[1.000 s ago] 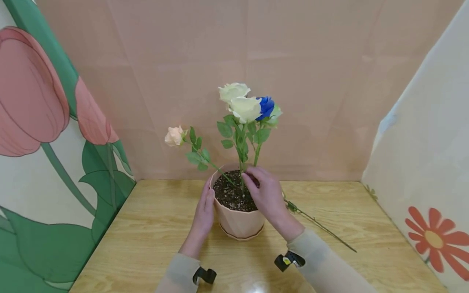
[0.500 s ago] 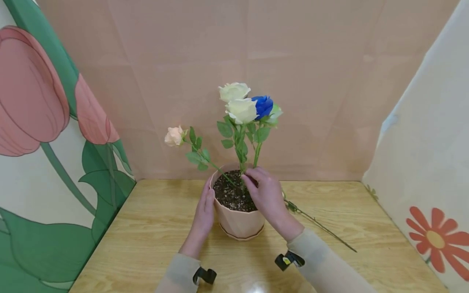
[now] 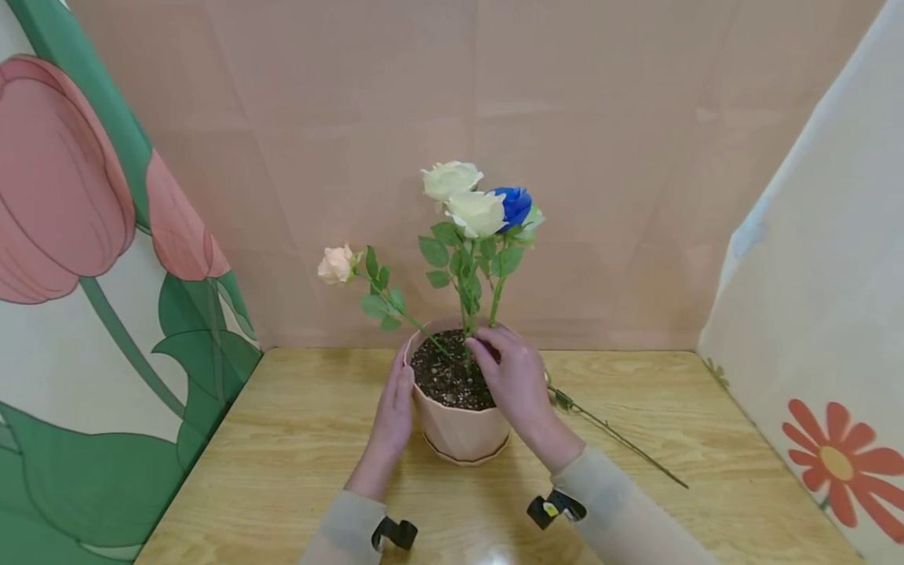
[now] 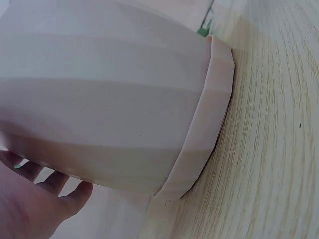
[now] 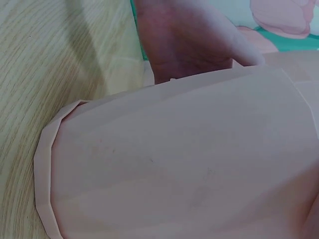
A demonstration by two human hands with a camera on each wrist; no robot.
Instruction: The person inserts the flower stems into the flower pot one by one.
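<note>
In the head view a pale pink flowerpot [image 3: 462, 431] with dark soil [image 3: 448, 384] stands on its saucer. My left hand [image 3: 393, 404] rests along the pot's left side with fairly straight fingers, also seen in the left wrist view beside the pot wall [image 4: 99, 114]. Over the soil my right hand [image 3: 519, 380] pinches a rose stem with thumb and fingers, low down near the soil. Above it cluster white roses [image 3: 476, 214] and a blue rose [image 3: 514, 208]; which bloom belongs to the pinched stem I cannot tell. A pale pink rose [image 3: 337, 264] leans out to the left.
A loose green flower stem [image 3: 628, 445] lies on the wooden table [image 3: 282, 471] right of the pot, its upper end hidden behind my right hand. A plain pinkish backdrop [image 3: 600, 157] rises behind. Flower-printed panels flank both sides.
The front white rose and the blue rose sway slightly left, then back right, together. My right hand stays at the stem. The left hand and pot keep their place.
</note>
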